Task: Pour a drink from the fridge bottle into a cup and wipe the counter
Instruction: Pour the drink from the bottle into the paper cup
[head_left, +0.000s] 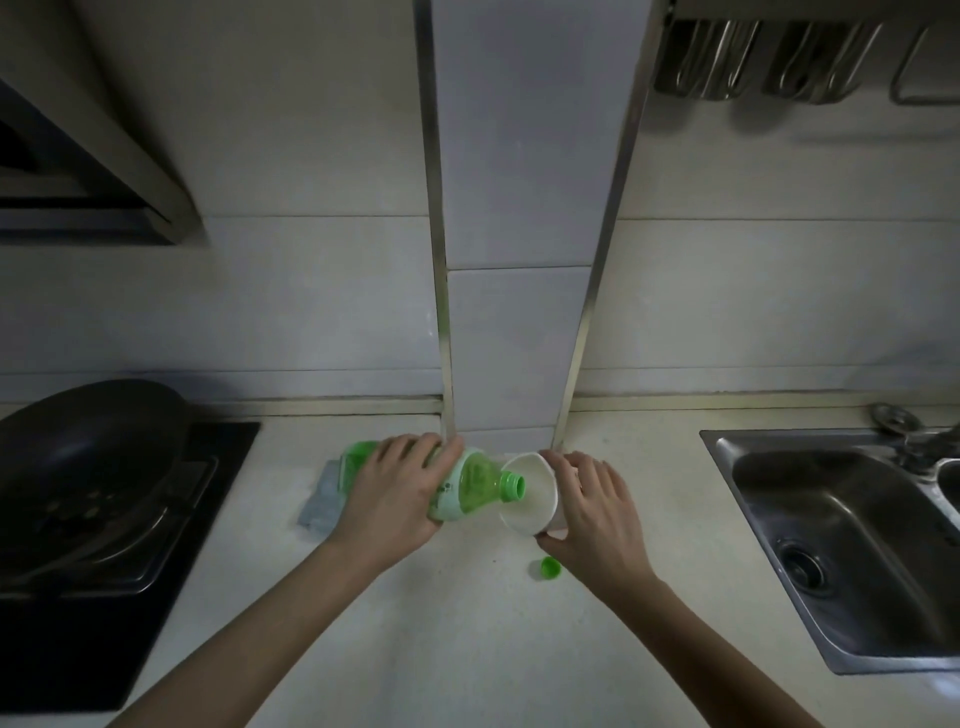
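Bottle (480, 480): one is counted, green and clear with a pale label. It is held almost level above the counter (467, 649), with its open neck turned toward the right hand (597, 514). One white cup (530, 493), one loose green cap (550, 567) and one grey cloth (318, 503) are also counted. Two hands are seen.

The bottle's middle is gripped by the left hand (395, 493). The fingers (415, 448) are curled over its far side and the thumb is tucked beneath its near side. The cup is held by the right hand, with the fingers (582, 467) wrapped round its outer wall and the thumb pressed at its base. The cup is tilted so that its mouth faces the bottle, and the neck is placed just at the rim. Whether any liquid is running cannot be told.

The cap lies on the counter just beside the right thumb, on its near side. The cloth is spread flat beyond the left wrist and partly hidden by the bottle's base.

One black pan (88, 441) is set on the stove (104, 623), well apart from the left fingers. One steel sink (831, 519) is sunk in well apart from the right fingers.
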